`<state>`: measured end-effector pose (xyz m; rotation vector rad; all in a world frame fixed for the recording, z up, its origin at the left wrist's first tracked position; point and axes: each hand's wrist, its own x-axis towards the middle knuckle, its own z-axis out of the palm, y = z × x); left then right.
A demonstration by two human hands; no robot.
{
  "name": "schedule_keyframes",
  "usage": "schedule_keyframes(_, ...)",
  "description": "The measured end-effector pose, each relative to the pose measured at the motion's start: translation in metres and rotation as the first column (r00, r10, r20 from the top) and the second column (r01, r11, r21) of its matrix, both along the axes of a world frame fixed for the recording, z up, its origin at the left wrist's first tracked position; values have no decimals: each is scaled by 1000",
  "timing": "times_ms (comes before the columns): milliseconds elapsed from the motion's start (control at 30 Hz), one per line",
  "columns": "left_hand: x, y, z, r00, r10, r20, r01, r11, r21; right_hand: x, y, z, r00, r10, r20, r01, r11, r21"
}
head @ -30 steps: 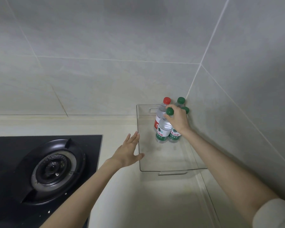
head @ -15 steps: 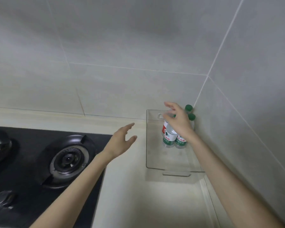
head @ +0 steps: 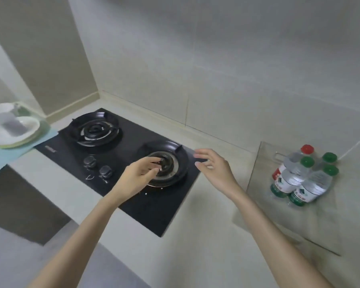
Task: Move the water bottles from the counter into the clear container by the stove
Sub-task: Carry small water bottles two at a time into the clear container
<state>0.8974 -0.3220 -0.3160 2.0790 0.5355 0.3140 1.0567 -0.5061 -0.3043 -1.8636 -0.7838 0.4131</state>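
Observation:
Several small water bottles point(head: 299, 179) stand close together in the far part of the clear container point(head: 258, 173) in the right corner; most have green caps, one a red cap point(head: 307, 149). My right hand point(head: 214, 171) hovers left of the container, over the counter beside the stove, fingers apart and holding nothing. My left hand point(head: 136, 176) hangs above the right burner point(head: 164, 163) of the black stove point(head: 121, 163), fingers loosely curled, nothing in it.
Two knobs point(head: 98, 166) sit at the stove's front. White plates and a cup point(head: 10, 125) rest on a blue mat at far left. Tiled walls close the back and right. The counter's front edge drops away at lower left.
My right hand let go of the green-capped bottle and drew back left, out of the container. The view swung left, so the whole stove and the plates now show. My left hand moved over the burner.

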Motion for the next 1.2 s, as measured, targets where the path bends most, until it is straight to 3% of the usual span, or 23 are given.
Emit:
schedule_keyframes(267,-129,43,6,941,339,19,-337,938,-81,-93,104,-2,932,363,22,-361,930,-67)
schedule_keyframes(533,-291,108,7,838,545,1,-544,836,-65,-230,224,3,764,646,7,-643,761,-86)
schedule_keyframes(933,-542,214,16,657,753,23,-751,657,-66,-472,402,10,486,870,86,-863,493,-112)
schedule_keyframes(1200,-682,283,12,475,880,6,-877,473,-87,-611,521,14,270,958,98,-956,279,-92)
